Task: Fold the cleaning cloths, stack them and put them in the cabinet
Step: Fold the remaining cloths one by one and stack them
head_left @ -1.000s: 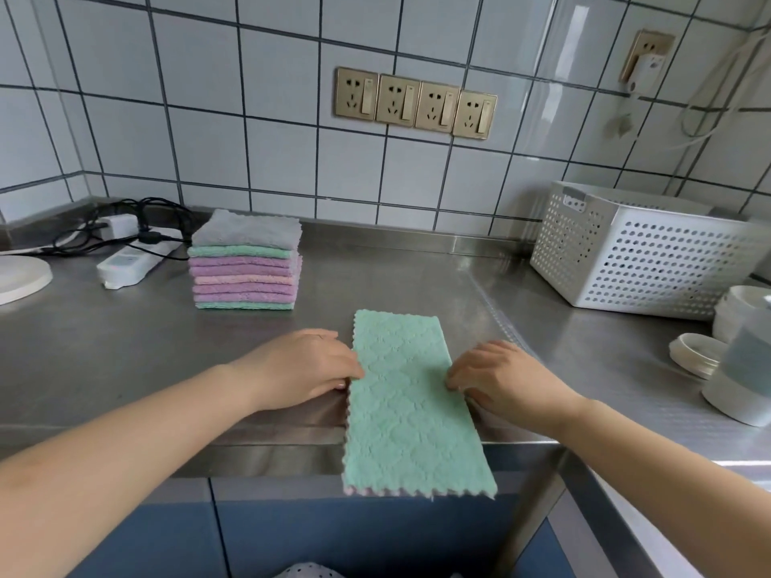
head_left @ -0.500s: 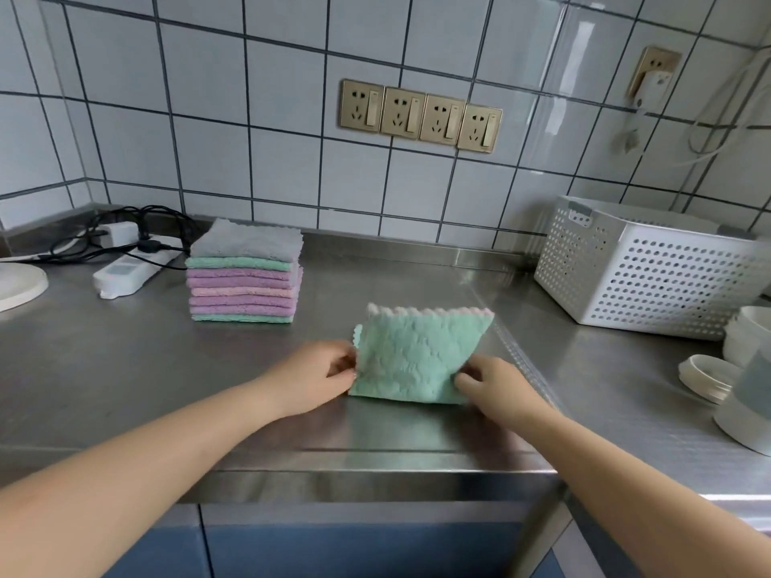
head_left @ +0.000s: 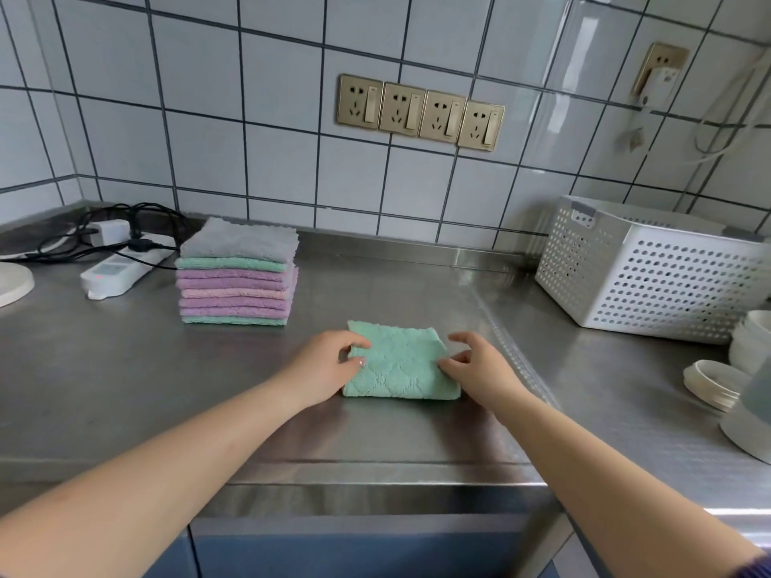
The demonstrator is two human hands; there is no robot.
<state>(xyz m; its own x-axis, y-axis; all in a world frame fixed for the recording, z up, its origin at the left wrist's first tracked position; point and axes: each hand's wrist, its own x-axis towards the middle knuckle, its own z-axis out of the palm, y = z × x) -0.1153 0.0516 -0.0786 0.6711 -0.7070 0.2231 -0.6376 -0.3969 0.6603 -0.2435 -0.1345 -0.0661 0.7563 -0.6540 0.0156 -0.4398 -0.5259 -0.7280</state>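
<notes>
A mint-green cleaning cloth [head_left: 400,367] lies folded into a small rectangle on the steel counter [head_left: 125,390], in front of me. My left hand [head_left: 323,369] pinches its left edge between thumb and curled fingers. At the right edge, my right hand [head_left: 479,369] touches the cloth with its thumb while its fingers are spread and lifted. To the back left stands a stack of folded cloths [head_left: 235,277], grey on top, then green, purple and pink layers. Blue cabinet fronts [head_left: 333,552] show below the counter edge.
A white perforated basket [head_left: 651,269] stands at the back right. White dishes and lids [head_left: 713,383] sit at the far right edge. A white power strip [head_left: 125,269] with black cables lies left of the stack, against the tiled wall.
The long green cloth that hung over the counter edge has been folded in half away from me and now lies flat as a small rectangle. My right fingers have lifted off it.
</notes>
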